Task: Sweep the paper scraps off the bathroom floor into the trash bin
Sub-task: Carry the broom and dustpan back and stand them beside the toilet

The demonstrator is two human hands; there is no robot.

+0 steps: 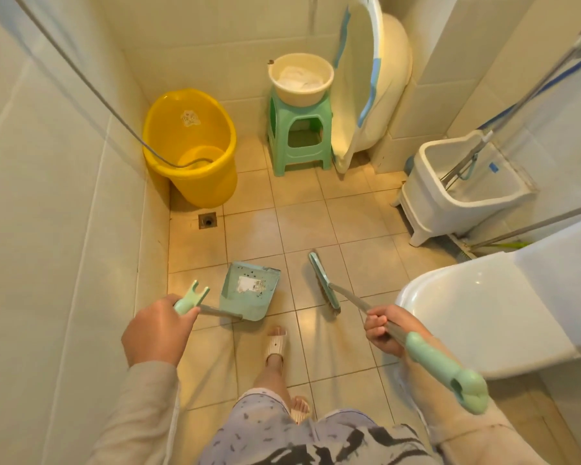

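I see glossy tiled floor (302,226), smooth mint plastic dustpan (249,290) holding paper scrap (250,284), metal broom (326,286) shaft, shiny yellow plastic bucket (190,146).

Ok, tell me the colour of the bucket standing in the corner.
Yellow: the bucket shows clearly in the head view, with a pale sticker inside.

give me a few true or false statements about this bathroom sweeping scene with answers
1. The left hand holds the dustpan handle. True.
2. The dustpan is empty. False: a white paper scrap and dark specks lie in it.
3. The right hand grips the broom shaft. True.
4. The yellow bucket stands on the green stool. False: it stands on the floor; a cream basin sits on the stool.
5. The broom head rests inside the dustpan. False: it is beside it, apart.
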